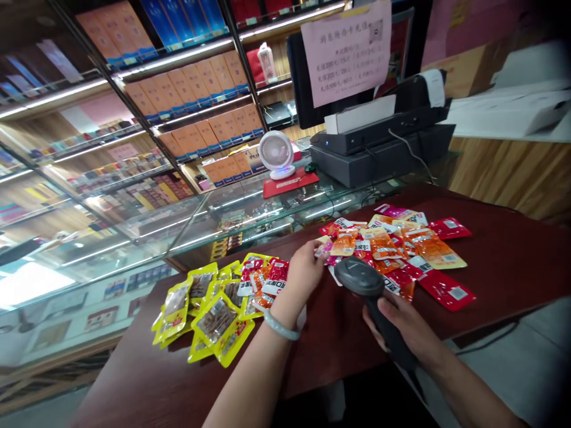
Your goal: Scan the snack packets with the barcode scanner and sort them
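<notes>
My left hand [306, 267], with a pale bangle on the wrist, is at the left edge of a pile of red and orange snack packets [386, 244]. Its fingers are closed on a small pinkish snack packet [325, 247], which they partly cover. In my right hand [404, 318] is a dark handheld barcode scanner [360, 277], its head over the near side of the pile. Left of my left forearm lies a heap of yellow snack packets [216, 321], with a few red and orange packets [270, 276] on its right side.
The packets lie on a dark red-brown table [330, 351]. Behind it run a glass display counter [187, 220], a white fan [276, 154] on a red mat, and a black cash register [379, 142] with cables. A paper sign [348, 53] hangs on the monitor. Stocked shelves stand behind.
</notes>
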Available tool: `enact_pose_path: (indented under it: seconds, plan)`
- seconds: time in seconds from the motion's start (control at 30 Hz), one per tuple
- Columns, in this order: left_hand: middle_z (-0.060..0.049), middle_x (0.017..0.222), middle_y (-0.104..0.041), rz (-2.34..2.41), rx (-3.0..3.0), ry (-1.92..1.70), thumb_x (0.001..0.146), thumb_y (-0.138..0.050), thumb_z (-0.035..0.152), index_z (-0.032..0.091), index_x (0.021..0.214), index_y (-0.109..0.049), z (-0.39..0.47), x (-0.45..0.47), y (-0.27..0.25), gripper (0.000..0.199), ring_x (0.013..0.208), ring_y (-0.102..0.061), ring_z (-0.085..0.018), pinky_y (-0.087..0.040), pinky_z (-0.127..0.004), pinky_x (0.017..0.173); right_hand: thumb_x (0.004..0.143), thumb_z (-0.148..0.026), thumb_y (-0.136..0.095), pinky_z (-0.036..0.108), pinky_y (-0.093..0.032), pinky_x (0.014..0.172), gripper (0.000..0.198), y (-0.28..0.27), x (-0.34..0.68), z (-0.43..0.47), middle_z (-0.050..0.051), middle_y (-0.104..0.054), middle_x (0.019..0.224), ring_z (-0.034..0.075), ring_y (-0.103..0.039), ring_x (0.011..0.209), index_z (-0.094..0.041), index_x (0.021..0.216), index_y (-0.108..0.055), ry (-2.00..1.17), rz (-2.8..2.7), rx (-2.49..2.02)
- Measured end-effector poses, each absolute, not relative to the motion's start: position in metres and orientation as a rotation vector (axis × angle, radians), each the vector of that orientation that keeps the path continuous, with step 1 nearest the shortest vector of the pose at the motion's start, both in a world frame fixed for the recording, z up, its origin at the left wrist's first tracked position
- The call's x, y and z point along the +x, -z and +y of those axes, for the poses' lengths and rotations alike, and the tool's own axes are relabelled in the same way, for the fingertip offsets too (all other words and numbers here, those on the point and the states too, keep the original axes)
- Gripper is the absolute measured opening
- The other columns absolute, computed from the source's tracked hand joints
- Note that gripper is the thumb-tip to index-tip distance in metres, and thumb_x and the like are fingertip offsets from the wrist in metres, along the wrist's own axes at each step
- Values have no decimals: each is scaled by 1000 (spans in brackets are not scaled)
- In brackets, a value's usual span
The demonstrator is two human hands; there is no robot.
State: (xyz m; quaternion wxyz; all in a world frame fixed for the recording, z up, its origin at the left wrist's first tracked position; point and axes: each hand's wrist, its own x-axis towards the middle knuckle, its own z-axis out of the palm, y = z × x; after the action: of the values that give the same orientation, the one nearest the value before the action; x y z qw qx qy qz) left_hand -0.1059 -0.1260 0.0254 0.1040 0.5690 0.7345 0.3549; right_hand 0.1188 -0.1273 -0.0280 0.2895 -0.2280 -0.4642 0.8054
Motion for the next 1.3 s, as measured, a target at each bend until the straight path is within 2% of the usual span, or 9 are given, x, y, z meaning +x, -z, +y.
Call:
enact_pose_path:
  seconds: [0.07, 0.2, 0.37, 0.53, 0.67, 0.77, 0.97, 1.17, 1.3]
  plan:
    - [-13, 112, -68, 2515, 1771, -667, 89, -58, 39, 18, 111, -61, -160, -124, -38, 30, 110, -60, -27, -43, -41, 98, 81, -61, -68, 18, -41, 36, 45, 27, 115, -129, -4, -59, 59, 8, -49, 38, -20, 91, -51, -2162, -1278, -608]
    - [-22, 110, -65, 2986, 1472, -55, 89, -50, 57, 11, 108, -61, -216, -160, -43, 51, 112, -58, -38, -42, -49, 93, 80, -60, -69, 18, -42, 36, 45, 29, 104, -132, -4, -60, 60, 8, -49, 38, -21, 90, -50, -2204, -1293, -614]
    - [-19, 108, -67, 2894, 1423, 119, 89, -48, 59, 13, 99, -62, -234, -179, -25, 49, 106, -61, -34, -43, -43, 89, 81, -61, -68, 17, -41, 36, 46, 29, 85, -138, -5, -59, 59, 7, -49, 36, -20, 93, -50, -2261, -1324, -573]
    - [-13, 100, -69, 2861, 1495, -82, 90, -52, 48, 17, 96, -60, -233, -180, -23, 32, 102, -63, -29, -42, -35, 84, 81, -61, -68, 17, -39, 35, 50, 21, 75, -142, -7, -58, 57, 7, -50, 35, -19, 101, -51, -2259, -1354, -570]
    - [-8, 89, -70, 2826, 1433, -501, 92, -50, 39, 21, 95, -56, -233, -175, -23, 20, 89, -65, -24, -41, -31, 76, 79, -66, -66, 16, -36, 34, 50, 10, 70, -141, -5, -58, 56, 7, -50, 35, -18, 87, -52, -2221, -1422, -511]
    - [-4, 83, -69, 2636, 1282, -826, 90, -52, 42, 23, 96, -54, -230, -169, -14, 20, 78, -65, -21, -40, -28, 67, 80, -67, -64, 15, -36, 33, 51, 5, 68, -140, -4, -59, 57, 6, -49, 34, -18, 82, -51, -2229, -1422, -446]
    - [2, 67, -62, 2369, 1168, -1157, 87, -54, 45, 23, 95, -55, -219, -161, 4, 24, 61, -59, -17, -39, -25, 59, 82, -64, -64, 16, -40, 34, 49, 4, 74, -137, -4, -60, 59, 7, -51, 36, -18, 97, -54, -2219, -1355, -464]
    - [3, 68, -60, 2284, 1164, -1237, 84, -57, 44, 22, 92, -55, -202, -157, -6, 24, 60, -57, -15, -40, -24, 58, 82, -63, -65, 16, -40, 34, 47, 14, 82, -133, -4, -60, 58, 7, -50, 35, -19, 93, -55, -2206, -1290, -527]
    - [-1, 78, -66, 2086, 1216, -1390, 86, -55, 39, 20, 95, -59, -172, -141, -18, 21, 72, -61, -16, -46, -26, 67, 80, -66, -66, 17, -39, 33, 51, 18, 84, -133, -4, -60, 56, 8, -50, 34, -18, 94, -56, -2184, -1303, -552]
